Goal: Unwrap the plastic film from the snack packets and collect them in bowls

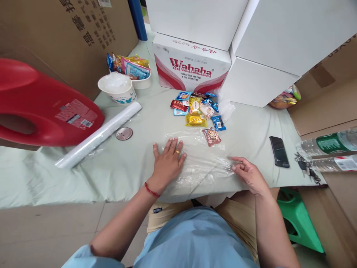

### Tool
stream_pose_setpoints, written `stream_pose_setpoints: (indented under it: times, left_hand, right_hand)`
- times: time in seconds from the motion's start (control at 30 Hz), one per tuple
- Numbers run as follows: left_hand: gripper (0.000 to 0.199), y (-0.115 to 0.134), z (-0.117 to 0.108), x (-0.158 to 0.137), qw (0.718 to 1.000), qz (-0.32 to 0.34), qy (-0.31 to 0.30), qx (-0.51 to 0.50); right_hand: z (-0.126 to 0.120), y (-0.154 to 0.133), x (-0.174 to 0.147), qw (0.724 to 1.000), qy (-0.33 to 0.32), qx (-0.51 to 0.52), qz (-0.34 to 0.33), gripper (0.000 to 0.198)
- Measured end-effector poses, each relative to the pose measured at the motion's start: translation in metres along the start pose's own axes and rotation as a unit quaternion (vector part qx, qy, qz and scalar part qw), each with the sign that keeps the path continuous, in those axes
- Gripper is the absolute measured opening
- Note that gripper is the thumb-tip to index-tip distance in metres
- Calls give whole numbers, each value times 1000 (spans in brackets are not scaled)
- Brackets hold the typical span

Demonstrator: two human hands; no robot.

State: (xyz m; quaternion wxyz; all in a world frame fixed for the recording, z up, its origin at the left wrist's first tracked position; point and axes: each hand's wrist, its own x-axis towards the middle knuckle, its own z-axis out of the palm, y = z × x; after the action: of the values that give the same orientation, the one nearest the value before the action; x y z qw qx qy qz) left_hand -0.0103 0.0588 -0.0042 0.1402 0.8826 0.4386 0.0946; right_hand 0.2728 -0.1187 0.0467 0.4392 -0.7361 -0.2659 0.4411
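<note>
One clear plastic bag [202, 167] on near side of table [251, 128]; left hand [168, 160] spread flat over its left edge, right hand [248, 172] pinching its right end. Wrapped snacks [195, 106] just beyond.

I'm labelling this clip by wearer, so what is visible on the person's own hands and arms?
The left hand has a gold-coloured ring on one finger and a thin red bracelet at the wrist. A light blue sleeve leaves that forearm uncovered. The right hand shows no ring or bracelet, and no glove is worn.
</note>
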Motion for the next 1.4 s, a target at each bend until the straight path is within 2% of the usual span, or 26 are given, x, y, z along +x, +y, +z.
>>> stream_pose_setpoints:
  times: [0.13,0.2,0.23,0.33,0.4,0.47,0.53,0.6,0.7,0.77,0.87,0.93,1.0,1.1,1.17,1.3,1.4]
  left_hand:
    - [59,-3,4,-5,1000,19,8,9]
    - [60,-4,6,-8,999,28,9,14]
    - [61,-5,7,-9,999,32,10,17]
    - [62,-5,8,-11,999,37,11,30]
    - [61,-4,8,-10,998,38,11,39]
    - [60,-3,7,-10,998,37,11,45]
    - [60,-2,5,-9,998,37,14,47]
    - [59,-2,4,-10,998,38,18,47]
    - [58,-1,3,-11,998,39,22,41]
    - [57,-1,3,-11,999,37,24,32]
    - [57,-1,4,-11,999,34,31,12]
    - [56,-1,4,-11,999,33,33,-1]
    - [55,-2,4,-10,999,33,33,-12]
    - [54,-4,4,-10,999,34,34,-16]
    - [55,-5,5,-10,999,36,34,-11]
    - [56,-5,7,-11,999,34,35,1]
    - [58,-6,7,-11,999,29,38,3]
  right_hand:
    - [-28,2,9,991,100,-84,-30,58]
    - [-28,-9,24,982,137,-112,-73,52]
    - [-23,-17,35,977,134,-128,-103,47]
    - [9,-51,76,950,70,-218,-211,31]
    - [41,-73,107,905,32,-312,-288,26]
    - [73,-89,138,850,38,-390,-351,38]
    - [100,-98,163,812,33,-449,-371,58]
    - [117,-101,181,791,6,-496,-358,69]
    - [119,-100,192,777,2,-526,-346,55]
    - [107,-98,188,781,48,-506,-364,46]
    - [80,-98,166,797,108,-444,-394,43]
    - [65,-98,141,810,98,-410,-407,44]
    - [60,-94,112,820,43,-390,-417,47]
    - [69,-79,74,822,-51,-366,-433,52]
    - [82,-63,61,815,-90,-369,-437,52]
    - [106,-31,55,806,-122,-414,-404,57]
    - [111,-18,57,810,-129,-408,-401,63]
